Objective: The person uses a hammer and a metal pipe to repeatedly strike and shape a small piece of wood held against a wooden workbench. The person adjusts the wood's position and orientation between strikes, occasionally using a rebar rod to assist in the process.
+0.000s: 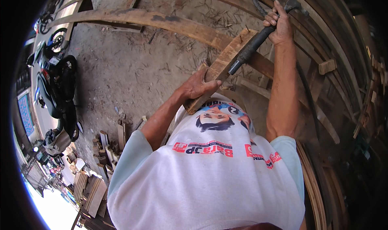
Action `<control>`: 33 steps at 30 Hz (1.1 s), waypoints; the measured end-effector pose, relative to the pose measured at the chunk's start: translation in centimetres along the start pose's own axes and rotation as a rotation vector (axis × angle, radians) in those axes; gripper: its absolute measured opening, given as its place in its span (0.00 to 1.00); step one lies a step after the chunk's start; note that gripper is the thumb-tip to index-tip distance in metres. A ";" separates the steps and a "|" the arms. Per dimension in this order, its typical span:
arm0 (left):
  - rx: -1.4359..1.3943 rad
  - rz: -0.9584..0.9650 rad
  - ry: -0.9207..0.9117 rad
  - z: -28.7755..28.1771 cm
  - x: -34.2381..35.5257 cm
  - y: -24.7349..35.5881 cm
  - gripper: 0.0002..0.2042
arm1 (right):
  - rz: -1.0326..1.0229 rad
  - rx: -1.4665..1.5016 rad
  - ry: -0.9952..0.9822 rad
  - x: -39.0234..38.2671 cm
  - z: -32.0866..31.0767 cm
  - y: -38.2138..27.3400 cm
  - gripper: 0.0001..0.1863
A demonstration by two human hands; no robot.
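Observation:
My left hand (200,84) grips a short, rough wooden board (231,56) near its lower end, close to my shirt front; what looks like a nail sticks up near the board's far end. My right hand (278,25) is raised at the upper right, closed around a hammer (256,43) with a long dark handle. The hammer's dark metal head (292,4) sits above my fist, and the handle's lower end lies along the board's right side. A curved dark piece beside the head is too unclear to name.
Long curved timber planks (153,19) span the upper part and right side, with a small wood block (326,66) on them. Motorbikes (54,92) stand at the left on the edge of the dirt ground (109,64). Wood offcuts (103,153) are piled at the lower left.

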State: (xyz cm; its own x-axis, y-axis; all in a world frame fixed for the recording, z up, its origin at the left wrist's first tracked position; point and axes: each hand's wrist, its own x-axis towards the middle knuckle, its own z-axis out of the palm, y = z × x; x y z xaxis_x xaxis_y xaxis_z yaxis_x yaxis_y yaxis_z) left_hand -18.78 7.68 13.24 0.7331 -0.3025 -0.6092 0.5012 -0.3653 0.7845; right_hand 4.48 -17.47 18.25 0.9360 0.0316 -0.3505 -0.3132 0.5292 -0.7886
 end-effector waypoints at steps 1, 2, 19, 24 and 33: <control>-0.034 -0.009 0.003 0.2 -0.1 0.1 0.45 | -0.018 -0.024 0.080 0.1 0.2 0.5 0.15; -0.033 0.002 0.024 0.3 -0.1 0.0 0.46 | -0.053 -0.027 0.101 -0.6 0.9 0.3 0.16; -0.214 0.097 -0.036 2.8 1.1 -0.4 0.42 | -0.741 -0.119 -0.285 -21.4 -1.3 -0.4 0.11; -0.302 0.106 0.005 4.7 1.4 -0.7 0.43 | -0.792 -0.194 -0.320 -25.9 -3.1 1.7 0.10; -0.175 0.069 0.122 6.6 1.4 -2.3 0.46 | -0.694 -0.420 -0.278 -31.3 -9.5 3.7 0.11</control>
State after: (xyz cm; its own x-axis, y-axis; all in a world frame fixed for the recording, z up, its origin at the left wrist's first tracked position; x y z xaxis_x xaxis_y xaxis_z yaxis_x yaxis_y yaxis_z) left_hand -21.97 2.24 9.83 0.8131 -0.2089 -0.5434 0.5125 -0.1860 0.8383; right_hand -27.49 -24.53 21.50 0.9259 0.0521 0.3742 0.3633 0.1490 -0.9197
